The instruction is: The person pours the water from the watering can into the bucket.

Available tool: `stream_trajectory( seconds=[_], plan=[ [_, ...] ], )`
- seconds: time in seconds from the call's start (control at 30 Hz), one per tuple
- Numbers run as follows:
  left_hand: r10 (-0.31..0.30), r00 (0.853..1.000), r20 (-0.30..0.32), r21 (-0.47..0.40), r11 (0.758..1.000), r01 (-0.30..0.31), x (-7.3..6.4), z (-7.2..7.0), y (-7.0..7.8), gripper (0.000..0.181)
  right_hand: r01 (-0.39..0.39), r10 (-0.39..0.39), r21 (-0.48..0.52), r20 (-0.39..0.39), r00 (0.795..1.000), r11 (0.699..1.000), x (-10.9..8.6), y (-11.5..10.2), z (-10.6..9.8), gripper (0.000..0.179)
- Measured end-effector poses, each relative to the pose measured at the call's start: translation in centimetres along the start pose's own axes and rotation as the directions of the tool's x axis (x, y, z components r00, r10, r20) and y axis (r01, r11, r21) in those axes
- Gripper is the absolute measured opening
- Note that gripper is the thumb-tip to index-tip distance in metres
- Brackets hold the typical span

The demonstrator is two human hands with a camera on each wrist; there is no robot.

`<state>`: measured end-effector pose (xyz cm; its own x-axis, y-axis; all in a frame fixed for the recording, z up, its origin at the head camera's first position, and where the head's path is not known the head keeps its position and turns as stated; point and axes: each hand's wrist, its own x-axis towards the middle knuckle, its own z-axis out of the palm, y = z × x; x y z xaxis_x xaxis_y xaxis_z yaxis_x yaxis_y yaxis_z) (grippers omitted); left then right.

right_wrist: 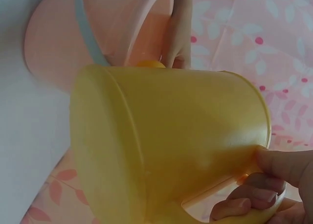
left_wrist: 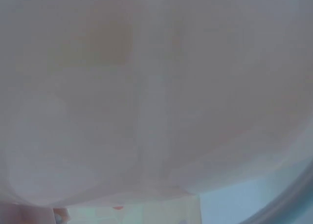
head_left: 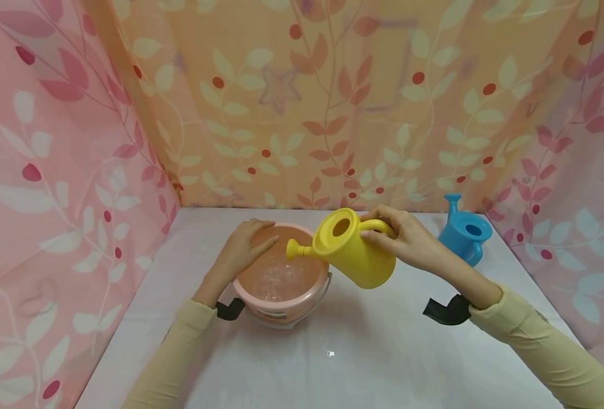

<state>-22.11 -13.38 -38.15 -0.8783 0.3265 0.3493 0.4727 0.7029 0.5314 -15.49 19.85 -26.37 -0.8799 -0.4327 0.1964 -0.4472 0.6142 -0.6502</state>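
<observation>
My right hand (head_left: pixel 401 236) grips the handle of a yellow watering can (head_left: pixel 360 258), its fingers curled round it in the right wrist view. The can is tilted to the left, its spout over a pink bucket (head_left: pixel 281 309). Rippled water (head_left: pixel 276 278) with bubbles lies inside the bucket. My left hand (head_left: pixel 243 247) reaches over the bucket's left rim, with its fingers extended and loosely bent above the opening. The bucket's pale wall (left_wrist: pixel 156 111) fills most of the left wrist view, blurred and very close.
A blue watering can (head_left: pixel 464 233) stands at the back right of the white tabletop (head_left: pixel 363 363). Small wet spots (head_left: pixel 331 353) glisten in front of the bucket. Patterned cloth (head_left: pixel 332 102) hangs along the back and both sides. The bucket's grey handle (head_left: pixel 324 287) hangs down its outside.
</observation>
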Motion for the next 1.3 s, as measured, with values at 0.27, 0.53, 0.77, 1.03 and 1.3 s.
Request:
stream_trajectory(
  seconds=[0.27,0.53,0.77,1.03,1.3],
  plan=[
    [0.003,1.000,0.006,0.008,1.000,-0.003,0.07,0.11,0.03,0.049,-0.012,0.012,0.003,0.010,1.000,1.000,-0.04,-0.02,0.01,0.033],
    [0.033,0.999,0.010,0.043,0.999,-0.034,0.04,-0.05,0.19,0.061,-0.003,0.003,-0.005,0.004,1.000,1.000,0.00,-0.15,-0.04,0.030],
    [0.034,0.999,0.017,0.058,0.998,-0.034,0.11,-0.18,0.29,0.064,-0.003,0.003,-0.005,0.011,1.000,1.000,0.09,-0.39,-0.11,0.029],
    [0.038,0.999,0.013,0.068,0.997,-0.039,0.07,-0.14,0.19,0.063,0.000,0.000,-0.008,0.015,1.000,1.000,0.12,-0.34,-0.06,0.029],
    [0.053,0.999,0.005,0.062,0.997,-0.053,0.02,-0.09,0.11,0.061,0.010,-0.010,-0.006,0.021,1.000,1.000,0.17,-0.43,-0.09,0.027]
  ],
)
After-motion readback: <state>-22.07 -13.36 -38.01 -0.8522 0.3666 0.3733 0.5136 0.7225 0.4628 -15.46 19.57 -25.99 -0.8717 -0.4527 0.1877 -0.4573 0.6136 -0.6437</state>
